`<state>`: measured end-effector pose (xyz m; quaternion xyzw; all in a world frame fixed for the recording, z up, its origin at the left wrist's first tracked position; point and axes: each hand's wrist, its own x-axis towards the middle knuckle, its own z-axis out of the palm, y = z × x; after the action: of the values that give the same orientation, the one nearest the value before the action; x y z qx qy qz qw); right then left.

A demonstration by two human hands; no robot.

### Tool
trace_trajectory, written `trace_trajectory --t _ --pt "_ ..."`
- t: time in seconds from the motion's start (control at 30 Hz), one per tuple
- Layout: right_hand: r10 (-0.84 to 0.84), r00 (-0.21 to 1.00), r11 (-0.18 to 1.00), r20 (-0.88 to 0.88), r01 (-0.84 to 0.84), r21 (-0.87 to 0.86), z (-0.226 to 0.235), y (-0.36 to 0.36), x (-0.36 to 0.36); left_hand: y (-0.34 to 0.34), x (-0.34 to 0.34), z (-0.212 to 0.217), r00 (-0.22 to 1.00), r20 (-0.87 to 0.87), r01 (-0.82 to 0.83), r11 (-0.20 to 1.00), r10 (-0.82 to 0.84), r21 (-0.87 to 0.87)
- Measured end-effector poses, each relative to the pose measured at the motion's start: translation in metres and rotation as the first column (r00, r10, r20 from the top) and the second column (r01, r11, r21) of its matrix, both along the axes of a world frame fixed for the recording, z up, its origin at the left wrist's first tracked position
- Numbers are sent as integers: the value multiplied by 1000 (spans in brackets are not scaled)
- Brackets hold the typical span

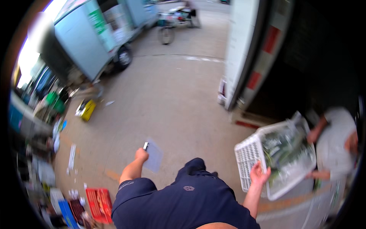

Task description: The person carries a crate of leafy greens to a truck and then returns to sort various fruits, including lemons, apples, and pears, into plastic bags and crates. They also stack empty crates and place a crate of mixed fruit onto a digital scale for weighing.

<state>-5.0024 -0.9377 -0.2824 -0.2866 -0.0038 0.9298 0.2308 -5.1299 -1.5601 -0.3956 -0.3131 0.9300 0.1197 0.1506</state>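
the ground is a flat, grey-brown concrete floor [167, 99], crossed near the top by a broken white painted line [204, 59]. on its left side sits a bright yellow, box-shaped container with a whitish top [88, 110], with a small crumpled white scrap [109, 103] lying near it. lower down lie a long, narrow white strip [71, 156] and scattered small white bits [74, 193]. a red, open plastic crate [90, 206] rests at the lower left. at the top stands a blurred, loaded bicycle [166, 35].

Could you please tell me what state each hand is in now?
Left hand: closed, holding a translucent sheet.
Right hand: open at the white crate; contact unclear.
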Motion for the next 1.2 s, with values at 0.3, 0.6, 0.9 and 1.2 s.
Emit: trace_trajectory --t 0.3,0.6,0.9,1.2 --pt "-114 993 989 -14 112 -102 -51 28 26 -48 236 -49 931 126 -350 935 342 51" --pt "7 986 999 -166 -1 40 -79 85 4 -10 224 -99 982 21 -190 966 189 176" --pt "-452 761 -317 465 -624 714 -88 233 38 75 209 -91 1000 24 -16 1000 16 5" --pt "-635 690 -700 348 -704 119 -58 305 -47 143 238 -86 1000 23 -1 1000 2 -28"
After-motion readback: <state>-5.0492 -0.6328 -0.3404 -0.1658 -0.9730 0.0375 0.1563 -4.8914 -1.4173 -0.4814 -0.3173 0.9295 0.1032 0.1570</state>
